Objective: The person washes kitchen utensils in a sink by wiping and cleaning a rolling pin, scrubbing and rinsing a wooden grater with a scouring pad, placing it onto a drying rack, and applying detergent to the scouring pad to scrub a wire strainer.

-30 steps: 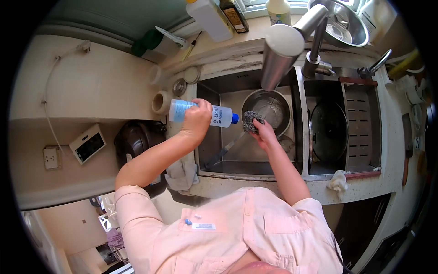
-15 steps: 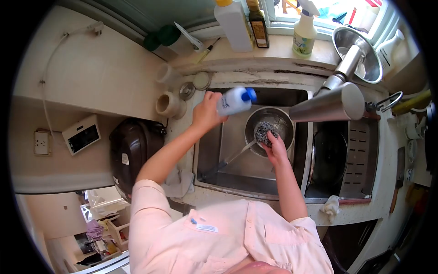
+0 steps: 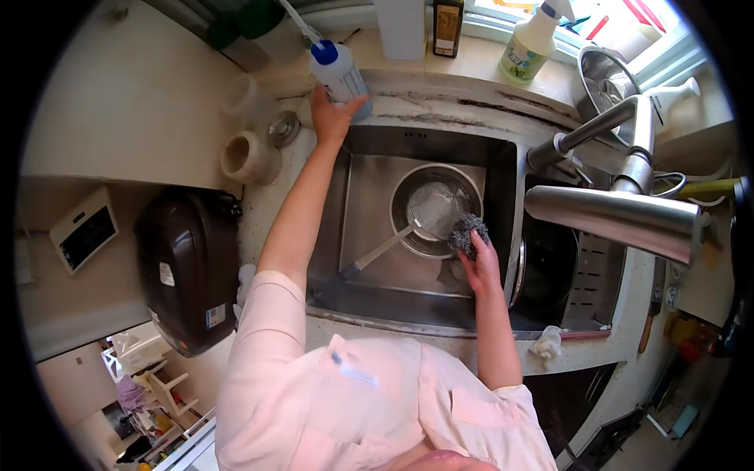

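My left hand (image 3: pixel 333 118) has its fingers around a pale bottle (image 3: pixel 342 77) with a blue cap, upright at the back counter behind the sink. In my right hand (image 3: pixel 481 259) is a grey metal scouring pad (image 3: pixel 466 235), held over the right side of the sink (image 3: pixel 369 294). Just left of the pad, a round metal bowl (image 3: pixel 402 245) sits in the basin. A strainer (image 3: pixel 431 209) rests with its mesh in the bowl, and its long handle slants down to the left.
A steel faucet (image 3: pixel 613 216) reaches over the right basin, where a dark pan (image 3: pixel 550 271) lies. Along the back stand a spray bottle (image 3: pixel 525 52), a dark bottle (image 3: pixel 447 30) and a steel bowl (image 3: pixel 583 82). A brown appliance (image 3: pixel 184 267) and an open jar (image 3: pixel 240 155) are at left.
My left hand has carried the bottle from above the sink to the back counter, turning it upright. My right hand with the pad has shifted right of the bowl's middle. The camera view has shifted.
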{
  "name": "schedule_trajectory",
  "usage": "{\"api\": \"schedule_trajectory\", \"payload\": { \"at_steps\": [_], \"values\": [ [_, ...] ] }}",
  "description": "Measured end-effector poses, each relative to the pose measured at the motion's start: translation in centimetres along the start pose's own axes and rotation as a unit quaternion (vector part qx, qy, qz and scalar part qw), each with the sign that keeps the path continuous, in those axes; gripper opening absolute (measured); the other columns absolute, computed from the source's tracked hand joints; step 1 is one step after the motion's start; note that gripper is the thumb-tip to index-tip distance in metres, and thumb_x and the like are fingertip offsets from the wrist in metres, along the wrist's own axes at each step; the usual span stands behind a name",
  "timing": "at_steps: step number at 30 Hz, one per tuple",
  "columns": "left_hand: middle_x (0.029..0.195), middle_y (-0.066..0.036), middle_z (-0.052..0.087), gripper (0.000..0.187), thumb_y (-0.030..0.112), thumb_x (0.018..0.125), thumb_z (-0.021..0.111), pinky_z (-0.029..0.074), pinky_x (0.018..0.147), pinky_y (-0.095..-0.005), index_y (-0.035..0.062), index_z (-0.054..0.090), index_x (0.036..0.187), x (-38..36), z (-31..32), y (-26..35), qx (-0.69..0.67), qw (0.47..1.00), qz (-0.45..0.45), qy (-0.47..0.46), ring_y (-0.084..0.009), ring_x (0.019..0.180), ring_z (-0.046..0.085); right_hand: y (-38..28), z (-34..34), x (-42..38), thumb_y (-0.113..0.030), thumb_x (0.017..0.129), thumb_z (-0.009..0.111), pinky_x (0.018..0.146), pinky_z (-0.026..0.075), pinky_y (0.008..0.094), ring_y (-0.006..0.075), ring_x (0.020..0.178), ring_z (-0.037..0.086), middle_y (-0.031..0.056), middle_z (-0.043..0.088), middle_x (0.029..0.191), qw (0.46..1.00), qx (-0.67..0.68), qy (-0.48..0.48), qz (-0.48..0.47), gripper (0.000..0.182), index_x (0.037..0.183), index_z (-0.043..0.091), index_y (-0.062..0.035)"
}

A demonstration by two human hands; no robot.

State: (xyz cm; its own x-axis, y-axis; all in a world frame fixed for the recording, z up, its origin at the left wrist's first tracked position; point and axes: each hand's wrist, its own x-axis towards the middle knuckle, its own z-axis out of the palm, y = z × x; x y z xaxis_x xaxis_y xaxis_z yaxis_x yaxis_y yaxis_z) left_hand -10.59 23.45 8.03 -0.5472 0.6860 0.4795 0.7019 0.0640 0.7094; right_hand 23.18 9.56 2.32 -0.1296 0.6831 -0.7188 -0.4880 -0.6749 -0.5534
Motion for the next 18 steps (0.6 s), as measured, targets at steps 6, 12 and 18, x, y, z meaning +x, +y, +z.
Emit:
{"api": "schedule_trajectory", "payload": {
  "at_steps": [6,12,18],
  "values": [
    [0.083,-0.013,0.063,0.045,0.045,0.065,0.070,0.047,0.069,-0.0341,0.0060,0.063,0.086,-13.9,-3.8,2.7,0.132,0.869,-0.118,-0.463,-0.0238,0.079,0.060,0.8,1.0,4.5,-0.014,0.082,0.057,0.072,0.045,0.0267,0.0155,0.084,0.057,0.0040,0.058,0.101,0.956,-0.233,0.011,-0.177,0.031,0.111,0.052,-0.0061],
    [0.061,-0.002,0.057,0.028,0.033,0.079,0.062,0.041,0.053,-0.0257,0.0050,0.063,0.076,-23.2,-0.3,-4.4,-0.058,0.716,-0.292,-0.632,-0.0108,0.056,0.053,1.4,5.3,8.3,0.005,0.066,0.054,0.086,0.042,0.0351,0.0292,0.100,0.052,0.0113,0.057,0.107,0.630,-0.573,-0.047,-0.522,0.042,0.106,0.058,-0.0085],
    [0.051,0.001,0.048,0.023,0.025,0.083,0.057,0.030,0.039,-0.0245,0.0074,0.059,0.068,-22.9,-1.3,-0.3,-0.080,0.692,-0.408,-0.590,-0.0077,0.042,0.040,2.2,0.5,6.2,0.009,0.060,0.051,0.088,0.042,0.0362,0.0310,0.102,0.050,0.0112,0.055,0.108,0.720,-0.561,0.060,-0.404,0.042,0.097,0.062,-0.0068]
  ]
}}
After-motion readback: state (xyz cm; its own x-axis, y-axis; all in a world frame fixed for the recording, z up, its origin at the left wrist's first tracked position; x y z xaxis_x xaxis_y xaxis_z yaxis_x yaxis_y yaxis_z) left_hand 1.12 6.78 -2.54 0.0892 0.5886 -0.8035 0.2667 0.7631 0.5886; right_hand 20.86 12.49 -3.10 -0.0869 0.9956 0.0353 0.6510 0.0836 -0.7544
